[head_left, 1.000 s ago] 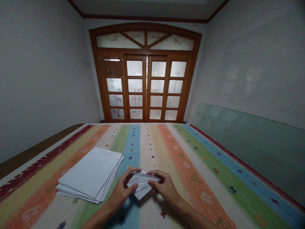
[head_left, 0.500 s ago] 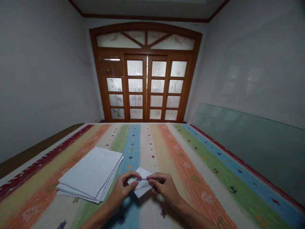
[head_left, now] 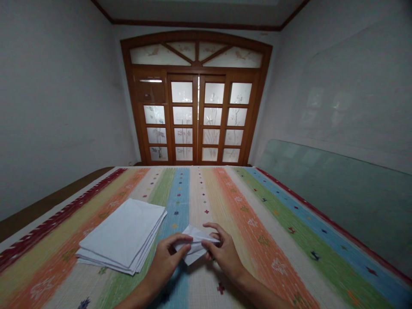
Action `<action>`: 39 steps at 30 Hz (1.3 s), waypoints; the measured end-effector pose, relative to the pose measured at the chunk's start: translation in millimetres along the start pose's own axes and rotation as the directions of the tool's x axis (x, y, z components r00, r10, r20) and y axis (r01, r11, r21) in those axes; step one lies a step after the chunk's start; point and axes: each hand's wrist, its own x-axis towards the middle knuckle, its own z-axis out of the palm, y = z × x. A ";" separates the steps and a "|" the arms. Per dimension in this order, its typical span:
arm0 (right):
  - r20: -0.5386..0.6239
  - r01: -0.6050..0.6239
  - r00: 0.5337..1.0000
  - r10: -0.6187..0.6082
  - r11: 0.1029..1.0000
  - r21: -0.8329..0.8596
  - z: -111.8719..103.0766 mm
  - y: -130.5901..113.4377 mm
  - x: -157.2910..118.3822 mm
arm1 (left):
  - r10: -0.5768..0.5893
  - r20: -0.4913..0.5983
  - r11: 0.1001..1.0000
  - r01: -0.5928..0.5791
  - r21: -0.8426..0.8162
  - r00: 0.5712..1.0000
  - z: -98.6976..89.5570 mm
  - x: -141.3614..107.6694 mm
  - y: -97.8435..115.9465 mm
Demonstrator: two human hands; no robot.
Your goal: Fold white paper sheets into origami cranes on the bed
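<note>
Left hand [head_left: 165, 262] and right hand [head_left: 225, 255] are brought close together, a folded white paper piece [head_left: 195, 245] being pinched between them at the fingertips; it is held over a striped woven cover [head_left: 257, 206], at 12 o'clock from the wrists. A stack of folded white sheets [head_left: 120, 236] is laid at about 10 o'clock, just beside the left hand; glazed wooden doors [head_left: 196, 116] are seen far off at 12 o'clock. A fold appears to be in hand, its crease judged unfinished; the edges would seem to need aligning — and the crease pressing firm.
</note>
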 end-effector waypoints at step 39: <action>0.541 0.664 0.746 -0.388 0.496 -0.560 -27.8 23.8 7.6 | 0.407 0.502 0.570 -0.642 0.513 0.763 -17.8 5.4 -16.4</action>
